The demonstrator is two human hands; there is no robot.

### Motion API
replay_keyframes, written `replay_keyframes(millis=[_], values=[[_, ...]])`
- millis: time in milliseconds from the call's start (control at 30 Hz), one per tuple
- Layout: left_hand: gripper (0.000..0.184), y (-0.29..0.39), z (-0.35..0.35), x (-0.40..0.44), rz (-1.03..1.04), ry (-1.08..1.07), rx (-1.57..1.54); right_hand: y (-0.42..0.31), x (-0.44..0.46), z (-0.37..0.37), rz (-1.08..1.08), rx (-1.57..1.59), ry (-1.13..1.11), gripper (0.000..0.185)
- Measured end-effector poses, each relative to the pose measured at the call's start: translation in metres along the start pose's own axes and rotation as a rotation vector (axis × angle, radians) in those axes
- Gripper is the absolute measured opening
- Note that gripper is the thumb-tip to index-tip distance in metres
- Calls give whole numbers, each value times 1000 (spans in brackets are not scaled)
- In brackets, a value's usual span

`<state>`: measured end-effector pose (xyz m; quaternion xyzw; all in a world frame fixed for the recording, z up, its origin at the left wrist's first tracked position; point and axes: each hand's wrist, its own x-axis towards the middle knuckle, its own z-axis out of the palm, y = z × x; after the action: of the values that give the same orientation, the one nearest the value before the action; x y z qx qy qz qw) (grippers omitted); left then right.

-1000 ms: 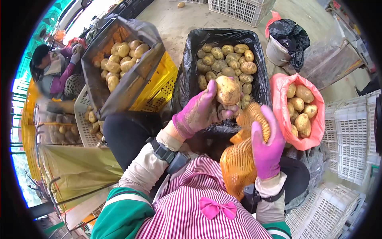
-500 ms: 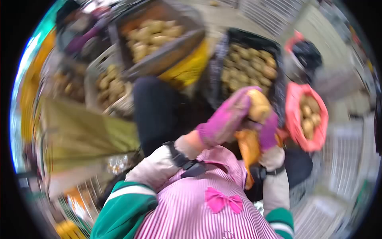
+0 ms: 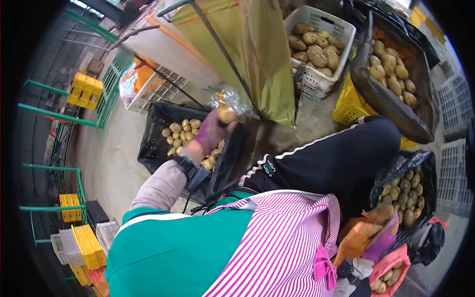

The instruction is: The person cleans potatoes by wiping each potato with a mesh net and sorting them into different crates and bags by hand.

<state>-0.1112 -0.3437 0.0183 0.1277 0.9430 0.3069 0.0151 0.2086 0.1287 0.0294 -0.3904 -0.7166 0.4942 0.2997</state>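
My left hand, in a purple glove, is closed around a potato. It is above a crate lined with black plastic, where several potatoes lie. At the lower right my right hand, also gloved in purple, is closed on an orange-brown cloth; its fingers are partly hidden. Near that hand are a pink bag of potatoes and a black-lined container of potatoes.
A white crate of potatoes stands at the top, beside a yellow-green sheet on a metal frame. A dark-lined yellow crate with potatoes is at the upper right. Green railings and stacked yellow crates are at the left.
My view has swung left. My left hand has carried the potato away from my right hand, over to the black-lined crate on the left. My right hand stays by the pink bag with the cloth.
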Motion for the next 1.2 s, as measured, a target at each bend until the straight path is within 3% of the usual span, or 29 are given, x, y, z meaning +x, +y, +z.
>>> replay_keyframes(millis=[33,67,100,167,233,300,333,400,500,600,733,800,867,967,1000,1067,1133,1200], values=[[37,-6,-14,-26,-331,-30,36,-5,-2,6,-1,-17,-28,43],[37,-89,-8,-43,-489,-216,282,-16,-8,21,-193,-205,4,39],[41,-93,-19,-52,-556,-357,373,-11,-5,20,-187,-201,17,35],[40,-111,0,-48,-175,-479,771,-17,-3,18,-206,-319,34,29],[38,-83,28,-18,228,-354,930,-27,-9,14,-173,-257,42,28],[42,13,51,27,-231,-136,-288,-13,-7,9,-83,-153,54,30],[42,70,55,44,-214,-125,-552,-14,-8,6,-85,-142,96,30],[42,186,56,71,-3,-281,-792,-23,-14,5,-137,-191,76,30],[41,335,75,79,313,-623,-860,-36,-24,-6,-156,-168,121,30],[41,432,138,70,543,-970,-900,-46,-38,-27,-112,-140,154,30],[32,519,251,33,370,-1426,-877,-47,-56,-50,-7,-39,276,31],[25,540,341,27,340,-1600,-780,-45,-58,-59,-9,-6,317,30],[22,565,402,1,312,-1496,-522,-42,-57,-66,-9,-11,351,30],[27,596,505,-21,460,-1532,-378,-41,-50,-78,55,-48,375,31],[31,608,542,-31,587,-1400,-241,-37,-47,-81,60,-51,381,33],[49,628,589,-45,827,-1161,-44,-31,-42,-90,92,-93,371,33],[55,643,614,-63,844,-1140,23,-27,-37,-95,117,-116,380,33],[75,656,625,-81,867,-1077,149,-22,-32,-100,143,-135,384,33]])
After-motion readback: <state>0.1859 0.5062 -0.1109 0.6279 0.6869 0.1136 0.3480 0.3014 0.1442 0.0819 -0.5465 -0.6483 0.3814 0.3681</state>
